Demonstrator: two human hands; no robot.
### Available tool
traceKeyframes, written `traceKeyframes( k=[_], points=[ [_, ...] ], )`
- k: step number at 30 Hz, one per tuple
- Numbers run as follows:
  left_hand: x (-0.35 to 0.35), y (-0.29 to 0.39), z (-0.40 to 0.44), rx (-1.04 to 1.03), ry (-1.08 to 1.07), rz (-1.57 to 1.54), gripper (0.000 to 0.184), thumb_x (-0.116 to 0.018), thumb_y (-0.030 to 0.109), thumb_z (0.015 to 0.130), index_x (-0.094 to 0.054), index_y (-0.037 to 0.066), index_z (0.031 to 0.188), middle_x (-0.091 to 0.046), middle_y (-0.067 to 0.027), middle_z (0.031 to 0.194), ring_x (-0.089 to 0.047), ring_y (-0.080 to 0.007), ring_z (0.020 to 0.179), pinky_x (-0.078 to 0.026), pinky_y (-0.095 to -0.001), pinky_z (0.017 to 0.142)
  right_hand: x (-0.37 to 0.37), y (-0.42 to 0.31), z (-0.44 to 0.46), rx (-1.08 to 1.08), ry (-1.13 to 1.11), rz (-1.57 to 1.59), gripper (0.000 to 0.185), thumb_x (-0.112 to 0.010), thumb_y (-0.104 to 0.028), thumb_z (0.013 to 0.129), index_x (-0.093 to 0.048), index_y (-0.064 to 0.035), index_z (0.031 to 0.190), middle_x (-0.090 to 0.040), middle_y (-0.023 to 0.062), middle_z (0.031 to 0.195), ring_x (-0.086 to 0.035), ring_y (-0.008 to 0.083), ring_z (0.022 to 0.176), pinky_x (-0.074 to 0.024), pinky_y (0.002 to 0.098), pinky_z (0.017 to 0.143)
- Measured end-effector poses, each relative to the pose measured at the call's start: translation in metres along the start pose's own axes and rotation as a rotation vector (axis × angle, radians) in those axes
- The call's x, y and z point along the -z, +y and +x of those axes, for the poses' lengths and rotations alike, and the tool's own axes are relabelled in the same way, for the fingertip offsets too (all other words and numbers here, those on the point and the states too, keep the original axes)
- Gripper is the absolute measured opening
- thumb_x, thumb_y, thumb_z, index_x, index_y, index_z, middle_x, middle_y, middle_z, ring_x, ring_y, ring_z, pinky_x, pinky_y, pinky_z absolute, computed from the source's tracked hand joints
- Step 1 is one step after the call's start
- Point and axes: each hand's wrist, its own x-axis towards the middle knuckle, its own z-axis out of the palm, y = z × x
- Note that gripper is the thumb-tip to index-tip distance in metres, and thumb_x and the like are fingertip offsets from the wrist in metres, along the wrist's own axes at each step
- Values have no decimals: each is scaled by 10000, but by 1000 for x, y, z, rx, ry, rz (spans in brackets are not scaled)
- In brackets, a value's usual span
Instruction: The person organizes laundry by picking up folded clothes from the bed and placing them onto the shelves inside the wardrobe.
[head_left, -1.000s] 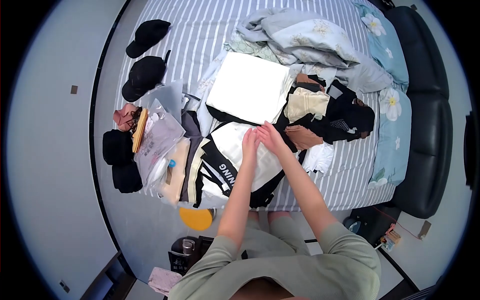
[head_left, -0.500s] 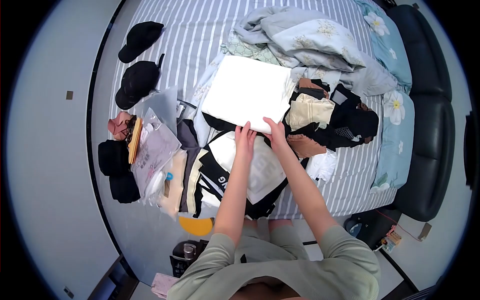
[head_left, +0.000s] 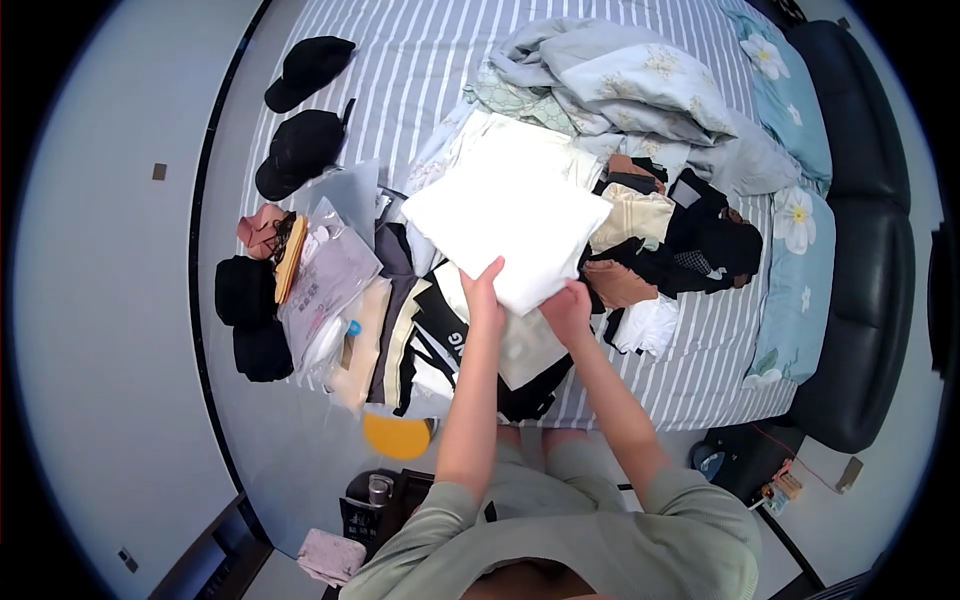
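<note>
A bright white folded garment [head_left: 510, 215] hangs tilted over the middle of the bed, its near corner pointing toward me. My left hand [head_left: 484, 292] grips its near left edge, thumb on top. On the near right edge, my right hand [head_left: 569, 308] pinches the fabric, fingers curled. Behind it, partly covered, lies another folded off-white garment [head_left: 490, 135]. Under my wrists are a white and grey printed garment [head_left: 530, 345] and a black garment with white letters [head_left: 440, 318]. The white garment's underside is hidden.
Black caps [head_left: 312, 72] lie on the striped bed [head_left: 410, 60] at the left, near plastic-bagged items [head_left: 330, 275]. To the right sits a heap of dark and brown clothes [head_left: 700, 235]. A crumpled quilt [head_left: 620, 75] is behind; a yellow round stool [head_left: 398, 436] stands by the bed's near edge.
The white folded garment has been lifted and turned, its near corner coming toward me, exposing the off-white garment behind it. My right hand has moved nearer and slightly right. The view has shifted slightly.
</note>
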Motion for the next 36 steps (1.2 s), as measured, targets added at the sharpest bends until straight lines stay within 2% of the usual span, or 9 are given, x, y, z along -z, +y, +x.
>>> traceKeyframes(
  k=[3, 6, 9, 11, 16, 20, 21, 24, 36],
  points=[
    [11, 27, -37, 71, -23, -24, 634, -590, -53, 701, -321, 3, 1272, -459, -167, 1207, -472, -300, 1093, -406, -365, 897, 9, -11, -18, -98, -24, 349, 737, -282, -589, 835, -270, -68, 1356, -279, 65, 1403, -255, 250, 1282, -157, 410, 1058],
    [27, 44, -78, 128, -17, -10, 615, -591, -50, 696, -333, -32, 1254, -469, -188, 1184, -490, -311, 1066, -419, -369, 881, 7, -24, -30, 122, 277, 55, 734, -292, -593, 834, -294, -64, 1344, -352, 61, 1363, -327, 241, 1244, -194, 367, 1052],
    [45, 47, -118, 158, -34, 12, 628, -602, -41, 681, -333, -41, 1249, -486, -191, 1157, -492, -308, 1060, -420, -367, 883, 17, -36, -45, 118, 67, 57, 672, -301, -565, 858, -347, -76, 1317, -379, 75, 1348, -371, 256, 1217, -257, 388, 1026],
    [53, 54, -144, 169, -43, 48, 638, -613, -39, 666, -344, -34, 1244, -496, -185, 1139, -510, -303, 1035, -440, -360, 860, 25, -50, -64, -106, -120, 194, 662, -309, -563, 859, -370, -78, 1305, -413, 79, 1323, -391, 267, 1203, -262, 393, 1024],
    [73, 77, -198, 188, -110, 181, 648, -647, -21, 648, -369, -21, 1234, -514, -162, 1137, -527, -270, 1022, -451, -355, 847, 17, -73, -101, -479, -72, 221, 745, -405, -599, 814, -403, -9, 1268, -481, 143, 1248, -485, 308, 1109, -333, 401, 984],
    [79, 89, -241, 105, -185, 290, 671, -674, 2, 634, -373, -27, 1234, -519, -153, 1143, -526, -251, 1024, -432, -340, 858, 38, -94, -135, -510, -30, -354, 586, -557, -269, 763, -411, 50, 1232, -530, 204, 1154, -523, 299, 1062, -413, 382, 917],
    [79, 92, -252, 94, -186, 301, 667, -674, 8, 642, -370, -29, 1235, -517, -152, 1143, -519, -245, 1031, -424, -337, 866, 22, -100, -146, -593, -36, -343, 613, -568, -104, 677, -388, 47, 1243, -525, 196, 1151, -523, 290, 1060, -428, 368, 899],
    [76, 96, -289, 50, -176, 314, 663, -677, 22, 658, -360, -32, 1238, -505, -150, 1153, -497, -232, 1055, -402, -331, 890, -25, -111, -181, -520, -223, -474, 671, -584, -83, 661, -338, 40, 1273, -506, 173, 1172, -528, 277, 1048, -428, 359, 897],
    [97, 73, -407, -225, -11, 454, 806, -739, 37, 602, -309, 19, 1283, -450, -123, 1218, -445, -221, 1117, -372, -328, 926, -59, -119, -247, -343, -363, -744, 691, -627, -63, 633, -353, -11, 1264, -510, 134, 1159, -535, 226, 1014, -452, 336, 850]
  ],
)
